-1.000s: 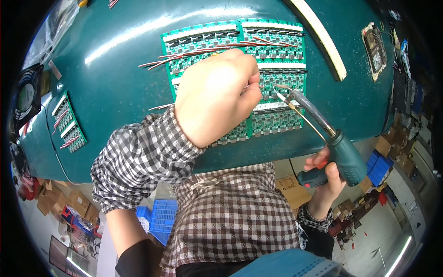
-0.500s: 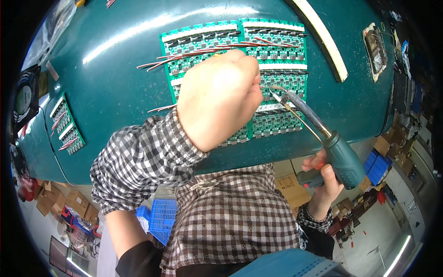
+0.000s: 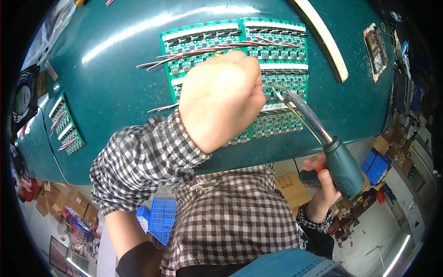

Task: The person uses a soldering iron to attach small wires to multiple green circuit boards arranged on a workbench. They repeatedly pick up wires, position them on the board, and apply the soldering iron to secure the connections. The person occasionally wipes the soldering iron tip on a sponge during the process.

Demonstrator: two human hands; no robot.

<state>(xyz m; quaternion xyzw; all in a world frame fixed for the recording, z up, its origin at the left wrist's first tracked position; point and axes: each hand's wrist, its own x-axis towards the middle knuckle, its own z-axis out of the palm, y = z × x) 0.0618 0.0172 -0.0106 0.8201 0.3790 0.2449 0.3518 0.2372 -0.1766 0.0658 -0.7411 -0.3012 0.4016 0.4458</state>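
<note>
My left hand [image 3: 221,99] is closed over the middle of the green circuit boards [image 3: 281,53], its back toward me. Its fingertips are hidden, so what they pinch cannot be made out. My right hand [image 3: 324,189] grips a dark green soldering gun [image 3: 345,166] by its handle. The gun's bent tip and thin feed tube point at the boards, just right of my left knuckles. Red and white wires [image 3: 198,51] lie across the upper boards and stick out on the left. Another pair of wires [image 3: 162,109] runs out beside my left wrist.
The boards lie on a green tabletop [image 3: 124,83]. A smaller wired board [image 3: 66,124] lies far left, near a black fan [image 3: 24,98]. A curved pale strip [image 3: 323,39] and a worn flat block [image 3: 374,51] lie right. Below the table edge stands a blue crate [image 3: 162,219].
The soldering gun has dropped slightly, and its tip has shifted a little right. My left hand has moved slightly right over the boards.
</note>
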